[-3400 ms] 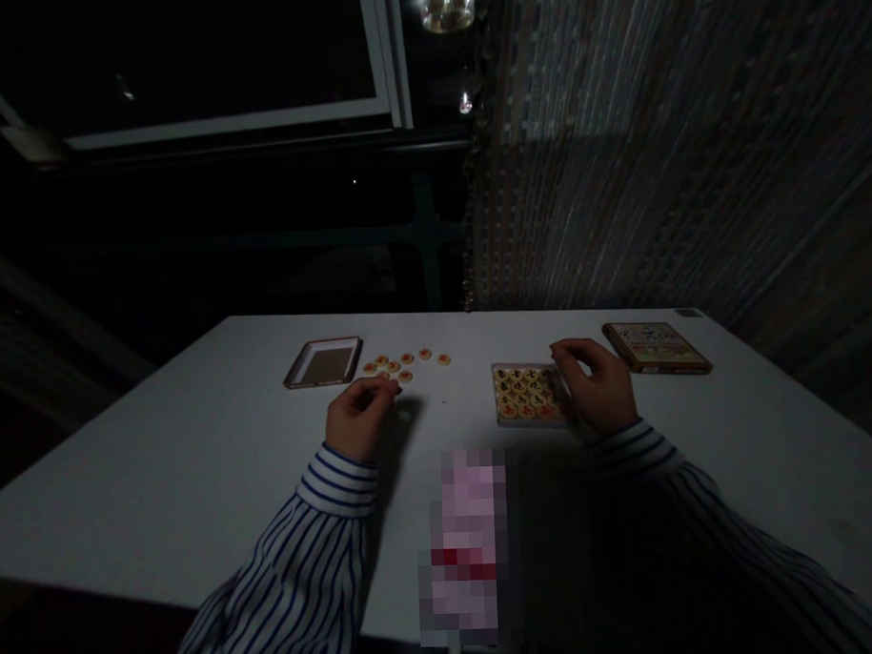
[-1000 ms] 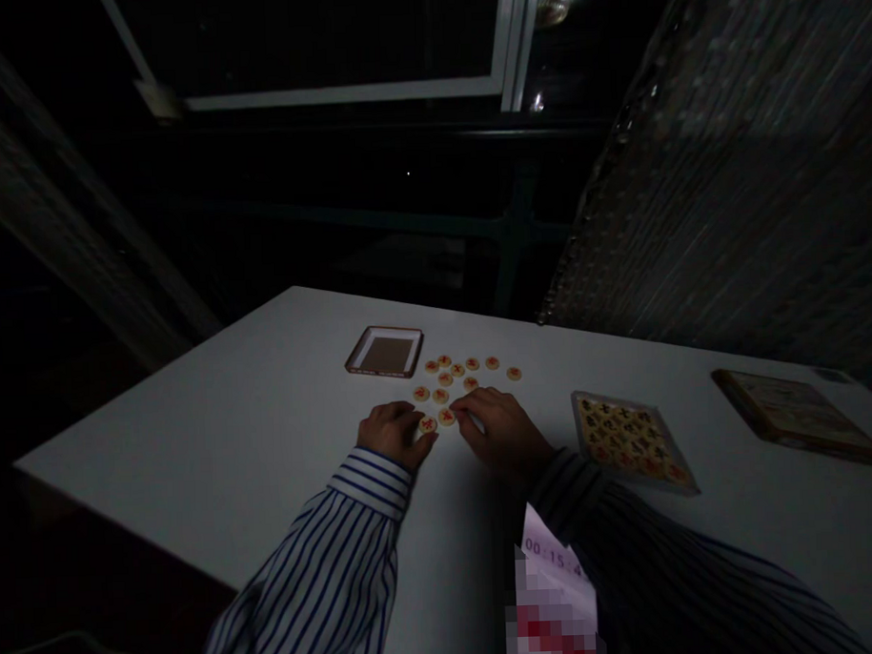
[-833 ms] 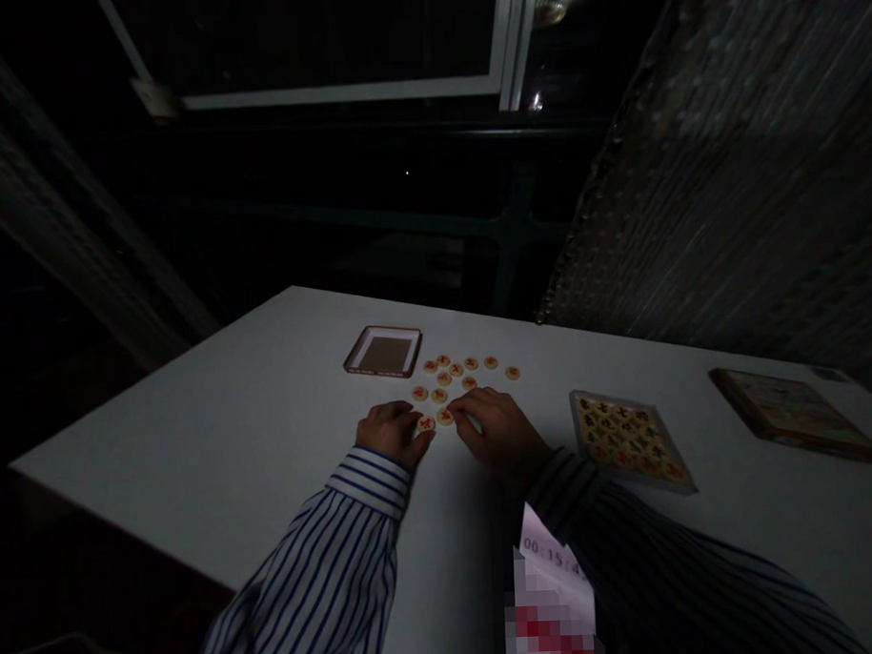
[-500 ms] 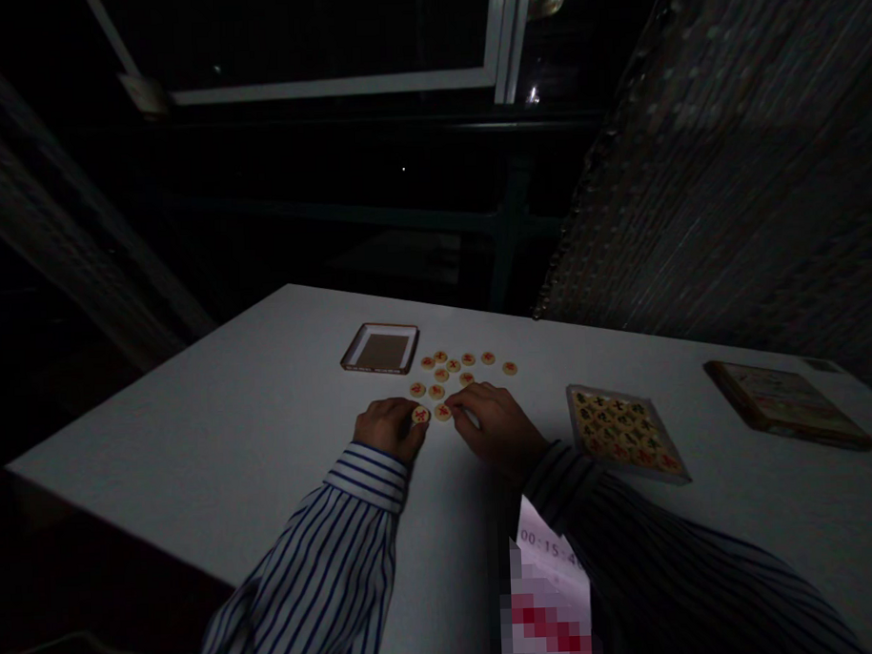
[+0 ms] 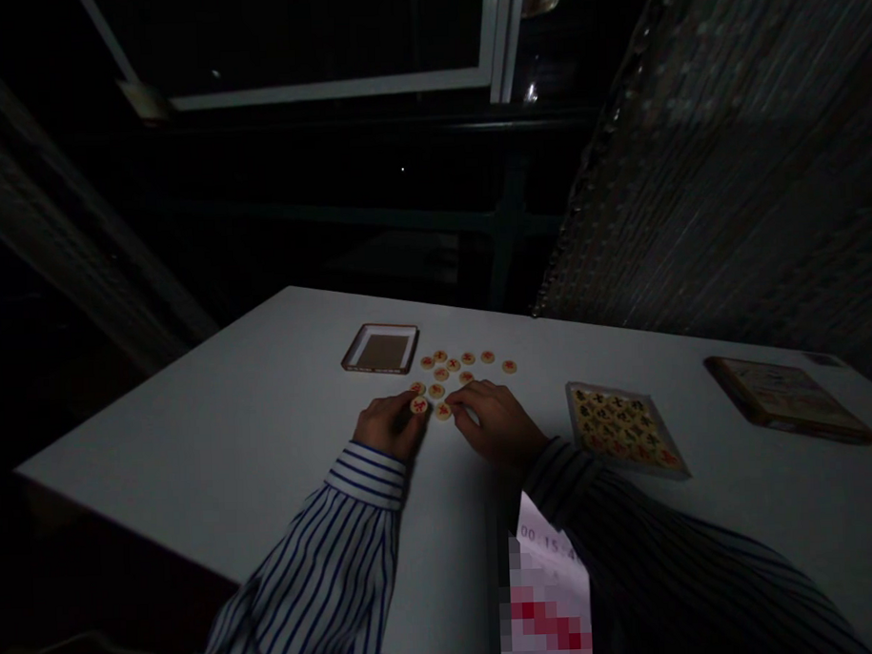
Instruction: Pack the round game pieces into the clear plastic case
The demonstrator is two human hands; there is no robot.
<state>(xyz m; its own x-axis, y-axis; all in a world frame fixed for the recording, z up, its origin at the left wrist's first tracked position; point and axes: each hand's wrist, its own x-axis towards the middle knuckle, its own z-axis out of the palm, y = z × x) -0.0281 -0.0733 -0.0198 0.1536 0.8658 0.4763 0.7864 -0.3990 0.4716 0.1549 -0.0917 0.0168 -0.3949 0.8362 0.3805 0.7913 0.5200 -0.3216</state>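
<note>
Between thumb and fingers, my left hand (image 5: pixel 388 426) pinches a round Chinese chess piece (image 5: pixel 419 405) with a red character, held slightly above the white table (image 5: pixel 267 409). My right hand (image 5: pixel 497 422) is closed with its fingertips at the right edge of another red-marked piece (image 5: pixel 443 412), which appears to rest on the table. Several more red pieces (image 5: pixel 441 374) lie loosely spread just beyond both hands, face up. To the right of my right hand, a clear tray (image 5: pixel 571 408) holds rows of pieces, mostly black-marked with red ones in the nearest row.
An open, shallow box lid (image 5: pixel 414 339) lies at the back left of the pieces. Farther right is a flat decorated box (image 5: pixel 789 400). A lit phone screen showing a timer (image 5: pixel 550 542) is under my right forearm. Bead curtains (image 5: pixel 723 164) hang behind the table's right side.
My left hand has lifted its piece a little and tilted it, moving it slightly away from me. The right hand and the loose pieces stay nearly where they were.
</note>
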